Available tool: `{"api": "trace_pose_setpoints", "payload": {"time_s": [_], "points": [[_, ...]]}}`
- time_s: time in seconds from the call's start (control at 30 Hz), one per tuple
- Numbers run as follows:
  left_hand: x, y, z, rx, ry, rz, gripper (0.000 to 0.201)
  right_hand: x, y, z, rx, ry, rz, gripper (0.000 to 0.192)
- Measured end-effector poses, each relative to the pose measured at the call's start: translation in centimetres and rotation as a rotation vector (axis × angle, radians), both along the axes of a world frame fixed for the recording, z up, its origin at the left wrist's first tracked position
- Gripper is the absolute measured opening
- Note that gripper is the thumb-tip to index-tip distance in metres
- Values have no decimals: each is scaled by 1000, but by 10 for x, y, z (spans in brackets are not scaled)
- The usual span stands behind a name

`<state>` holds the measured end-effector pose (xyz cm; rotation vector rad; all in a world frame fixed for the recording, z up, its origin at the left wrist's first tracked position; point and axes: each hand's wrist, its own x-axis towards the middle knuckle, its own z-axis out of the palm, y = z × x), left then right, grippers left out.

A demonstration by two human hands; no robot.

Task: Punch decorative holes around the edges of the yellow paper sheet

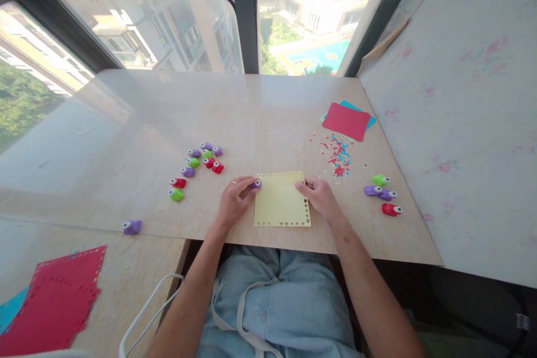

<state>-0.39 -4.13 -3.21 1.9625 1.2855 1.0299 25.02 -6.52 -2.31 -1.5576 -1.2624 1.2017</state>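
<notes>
The yellow card [282,199] lies flat on the desk [126,140] right before you, and your left hand [235,201] pinches a small purple punch [257,184] in its grip at the card's top left corner. Your right hand [321,196] rests curled on the card's right edge, fingers pressing it down. Paper confetti [338,156] lies scattered just beyond, with more punches [197,170] clustered to the left.

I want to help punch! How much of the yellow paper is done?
The yellow paper already shows punched holes along every edge. The left hand holds a purple punch at its top left corner; the right hand steadies the right edge. Little looks left, maybe that corner.
</notes>
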Motion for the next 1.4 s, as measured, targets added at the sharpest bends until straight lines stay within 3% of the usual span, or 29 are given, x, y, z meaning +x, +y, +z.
{"api": "trace_pose_setpoints", "payload": {"time_s": [0.7, 1.4], "points": [[-2, 0, -3, 15, 56, 14, 25, 4, 9, 7, -226, 225, 37, 33], [1, -2, 9, -58, 156, 107, 27, 4, 3, 17, -279, 148, 60, 33]]}}
